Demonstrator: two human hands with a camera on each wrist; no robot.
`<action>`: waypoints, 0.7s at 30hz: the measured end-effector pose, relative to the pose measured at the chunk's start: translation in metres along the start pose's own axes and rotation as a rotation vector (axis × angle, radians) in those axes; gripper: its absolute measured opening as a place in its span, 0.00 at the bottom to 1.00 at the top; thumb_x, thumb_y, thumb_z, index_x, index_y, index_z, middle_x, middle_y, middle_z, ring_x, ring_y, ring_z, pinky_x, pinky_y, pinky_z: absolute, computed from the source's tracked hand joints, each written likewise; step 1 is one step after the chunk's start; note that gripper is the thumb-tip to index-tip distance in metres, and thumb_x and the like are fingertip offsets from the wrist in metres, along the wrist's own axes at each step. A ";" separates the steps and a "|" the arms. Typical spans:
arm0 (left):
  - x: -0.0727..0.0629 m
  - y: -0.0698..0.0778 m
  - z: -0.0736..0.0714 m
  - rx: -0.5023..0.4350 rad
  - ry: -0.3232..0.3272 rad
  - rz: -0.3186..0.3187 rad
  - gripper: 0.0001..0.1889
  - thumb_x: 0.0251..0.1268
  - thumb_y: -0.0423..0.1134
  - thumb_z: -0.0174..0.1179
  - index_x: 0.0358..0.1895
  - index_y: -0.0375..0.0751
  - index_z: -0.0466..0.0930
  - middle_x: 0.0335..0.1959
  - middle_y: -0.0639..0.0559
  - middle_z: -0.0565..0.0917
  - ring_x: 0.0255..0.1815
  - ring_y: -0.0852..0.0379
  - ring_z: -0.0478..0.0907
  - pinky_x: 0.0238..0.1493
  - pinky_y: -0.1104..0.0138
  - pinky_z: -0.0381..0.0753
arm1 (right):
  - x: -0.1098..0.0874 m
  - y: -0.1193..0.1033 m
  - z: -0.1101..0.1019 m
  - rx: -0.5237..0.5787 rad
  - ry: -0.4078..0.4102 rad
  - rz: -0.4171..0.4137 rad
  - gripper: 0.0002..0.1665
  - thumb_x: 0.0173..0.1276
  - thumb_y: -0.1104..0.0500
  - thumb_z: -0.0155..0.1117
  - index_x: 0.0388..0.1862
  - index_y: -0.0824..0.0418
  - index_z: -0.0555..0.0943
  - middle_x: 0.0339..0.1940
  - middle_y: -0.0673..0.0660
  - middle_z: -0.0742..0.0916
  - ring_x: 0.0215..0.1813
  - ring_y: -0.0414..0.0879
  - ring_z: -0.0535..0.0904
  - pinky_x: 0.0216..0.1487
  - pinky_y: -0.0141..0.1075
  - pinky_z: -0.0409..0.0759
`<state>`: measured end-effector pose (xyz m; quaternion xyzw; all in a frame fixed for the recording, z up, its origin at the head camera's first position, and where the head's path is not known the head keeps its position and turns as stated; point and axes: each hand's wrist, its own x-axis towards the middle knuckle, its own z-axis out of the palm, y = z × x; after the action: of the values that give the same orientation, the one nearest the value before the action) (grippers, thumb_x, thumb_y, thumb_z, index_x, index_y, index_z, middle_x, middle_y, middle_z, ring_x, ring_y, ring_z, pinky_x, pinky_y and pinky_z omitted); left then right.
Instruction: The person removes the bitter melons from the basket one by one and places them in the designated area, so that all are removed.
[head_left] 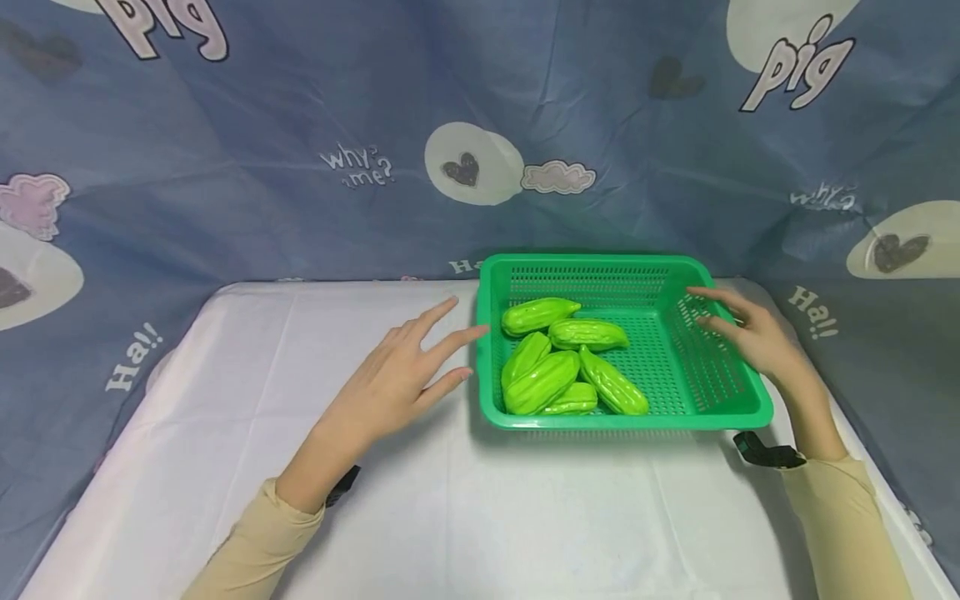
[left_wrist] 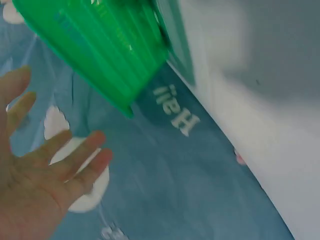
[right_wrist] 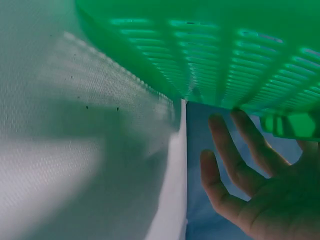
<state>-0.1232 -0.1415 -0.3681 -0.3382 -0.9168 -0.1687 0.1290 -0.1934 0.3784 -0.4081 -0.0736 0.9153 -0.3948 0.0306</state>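
A green slotted plastic basket (head_left: 570, 421) stands on the white-covered table, with several glossy, ridged bright green bitter melons (head_left: 588, 334) gathered at its left side. My left hand (head_left: 390, 379) is held beside the basket's left wall, fingers spread and fingertips close to the rim; its palm side shows in the left wrist view, holding nothing. At the basket's right end, my right hand (head_left: 757, 337) reaches to the rim, overlapping it in the head view. From the right wrist view, its loosely bent fingers (right_wrist: 230, 155) lie along the outside of the slotted wall, partly hidden by the rim.
A white cloth (head_left: 525, 517) covers the table. Behind and at both sides hangs a blue-grey printed curtain (head_left: 300, 100), close beyond the basket's back edge. Dark straps (head_left: 768, 452) sit at the wrists below the beige sleeves.
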 end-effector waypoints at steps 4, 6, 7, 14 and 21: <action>0.010 0.011 0.010 0.013 0.048 0.106 0.23 0.81 0.49 0.63 0.74 0.61 0.78 0.80 0.40 0.73 0.71 0.37 0.81 0.64 0.42 0.84 | 0.001 0.000 0.000 0.015 0.008 0.013 0.32 0.86 0.51 0.57 0.85 0.51 0.68 0.86 0.70 0.67 0.85 0.79 0.56 0.75 0.82 0.58; 0.015 0.016 0.014 0.026 0.064 0.148 0.21 0.81 0.47 0.63 0.73 0.59 0.79 0.78 0.40 0.76 0.72 0.39 0.81 0.65 0.43 0.84 | 0.002 0.000 0.000 0.019 0.012 0.018 0.32 0.86 0.51 0.58 0.85 0.51 0.68 0.86 0.69 0.67 0.86 0.78 0.54 0.77 0.82 0.55; 0.017 0.019 0.017 0.033 0.069 0.164 0.21 0.81 0.46 0.63 0.72 0.59 0.80 0.77 0.40 0.77 0.73 0.39 0.81 0.66 0.44 0.84 | 0.002 0.000 0.000 0.018 0.014 0.019 0.32 0.86 0.51 0.58 0.85 0.51 0.68 0.86 0.69 0.67 0.86 0.77 0.54 0.78 0.81 0.54; 0.030 0.034 0.033 0.045 0.108 0.240 0.21 0.76 0.41 0.69 0.68 0.55 0.82 0.76 0.36 0.76 0.71 0.38 0.82 0.64 0.49 0.88 | 0.000 -0.001 0.000 0.007 0.041 0.033 0.32 0.86 0.50 0.58 0.84 0.49 0.70 0.86 0.69 0.67 0.87 0.77 0.54 0.79 0.80 0.52; 0.037 0.047 0.043 0.031 0.056 0.226 0.20 0.80 0.43 0.65 0.70 0.59 0.81 0.78 0.40 0.76 0.77 0.42 0.77 0.69 0.48 0.84 | -0.001 0.000 0.002 0.024 0.054 0.019 0.31 0.85 0.51 0.59 0.83 0.50 0.71 0.86 0.68 0.69 0.87 0.75 0.55 0.81 0.79 0.52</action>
<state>-0.1242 -0.0693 -0.3841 -0.4324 -0.8714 -0.1485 0.1781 -0.1926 0.3771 -0.4100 -0.0536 0.9117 -0.4073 0.0104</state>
